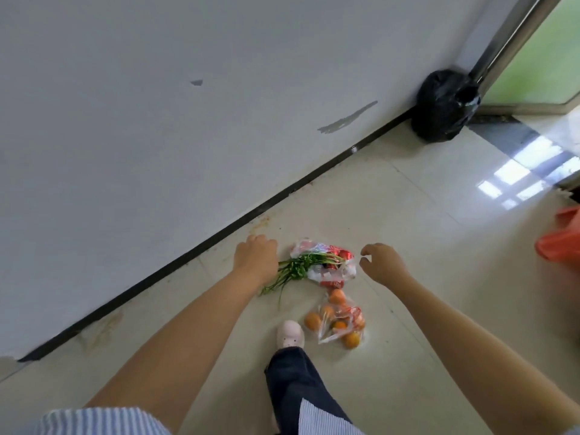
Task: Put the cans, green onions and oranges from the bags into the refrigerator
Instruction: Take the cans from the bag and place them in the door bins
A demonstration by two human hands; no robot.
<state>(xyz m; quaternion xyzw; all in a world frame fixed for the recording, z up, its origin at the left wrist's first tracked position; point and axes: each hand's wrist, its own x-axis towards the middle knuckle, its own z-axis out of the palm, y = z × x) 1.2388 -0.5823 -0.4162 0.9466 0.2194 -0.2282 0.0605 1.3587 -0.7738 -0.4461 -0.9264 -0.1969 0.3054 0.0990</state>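
Both hands reach down, empty: left hand w/ fingers curled under, right hand loosely open. Between them on the floor: clear bag of red cans w/ green onions across it; bagged oranges nearer, beside a pale shoe. Black bin bag in wall corner, orange bag at right edge; can labels unreadable.

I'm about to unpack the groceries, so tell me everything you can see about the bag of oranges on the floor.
The bag of oranges is a thin, clear, crinkled plastic bag lying flat on the pale tiled floor, just right of the person's light-coloured shoe. It looks open or torn: several round oranges show through it and some sit at its edges, seemingly spilling out. It lies just below the bag of red cans and green onions. Neither hand touches it.
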